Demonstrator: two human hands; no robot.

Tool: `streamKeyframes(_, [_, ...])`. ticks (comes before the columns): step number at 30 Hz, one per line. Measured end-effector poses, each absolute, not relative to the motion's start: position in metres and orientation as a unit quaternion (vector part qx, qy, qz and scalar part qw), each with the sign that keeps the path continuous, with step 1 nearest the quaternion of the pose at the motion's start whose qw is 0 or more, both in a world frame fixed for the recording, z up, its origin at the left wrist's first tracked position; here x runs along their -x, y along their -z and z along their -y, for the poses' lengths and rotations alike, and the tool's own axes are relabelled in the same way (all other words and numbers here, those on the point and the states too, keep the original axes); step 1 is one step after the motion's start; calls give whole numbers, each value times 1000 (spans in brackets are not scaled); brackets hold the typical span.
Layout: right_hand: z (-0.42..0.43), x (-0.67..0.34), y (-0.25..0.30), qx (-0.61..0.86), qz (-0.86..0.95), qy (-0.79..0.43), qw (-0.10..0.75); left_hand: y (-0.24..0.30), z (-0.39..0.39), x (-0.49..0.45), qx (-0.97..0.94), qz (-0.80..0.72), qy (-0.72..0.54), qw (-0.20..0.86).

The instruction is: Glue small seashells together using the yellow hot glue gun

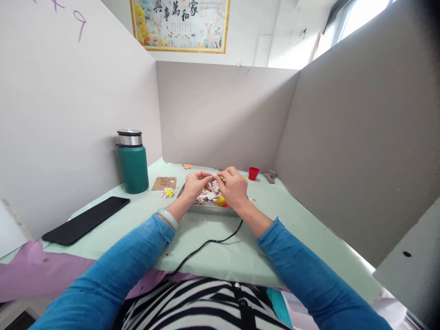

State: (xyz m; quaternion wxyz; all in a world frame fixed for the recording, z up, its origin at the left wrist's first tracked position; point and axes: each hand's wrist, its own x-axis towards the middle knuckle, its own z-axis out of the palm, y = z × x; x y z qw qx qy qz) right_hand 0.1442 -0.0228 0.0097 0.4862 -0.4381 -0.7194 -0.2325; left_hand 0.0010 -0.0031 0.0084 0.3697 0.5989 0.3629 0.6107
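My left hand (196, 184) and my right hand (235, 187) meet fingertip to fingertip above a shallow metal tray (213, 210). Both are closed in a pinch around something small and pale, too little of which shows to name. Beneath them, the tray holds several seashells (210, 196), and a yellow piece (220, 201) lies near its front right. A bit of yellow-green shows behind the fingers of my right hand, but I cannot make out what it belongs to. My hands hide much of the tray's back and sides.
Left of the tray lie a round shell-like piece with a yellow flower (168, 193) and a brown card (164, 183). A green bottle (133, 167) and a black phone-like slab (87, 220) stand farther left. Behind right are a red cup (253, 173) and a grey-brown lump (270, 176). A black cable (209, 241) crosses the front.
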Motion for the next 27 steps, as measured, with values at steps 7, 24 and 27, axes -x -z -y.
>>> streamKeyframes(7, [22,-143,-9,448,710,231,492,-10,5,-2,-590,-360,-609,389])
streamKeyframes(24, [19,-144,-8,448,712,261,474,-9,4,-2,-602,-350,-603,390])
streamKeyframes(27, [19,-144,-7,446,713,267,471,-9,5,-2,-600,-348,-604,394])
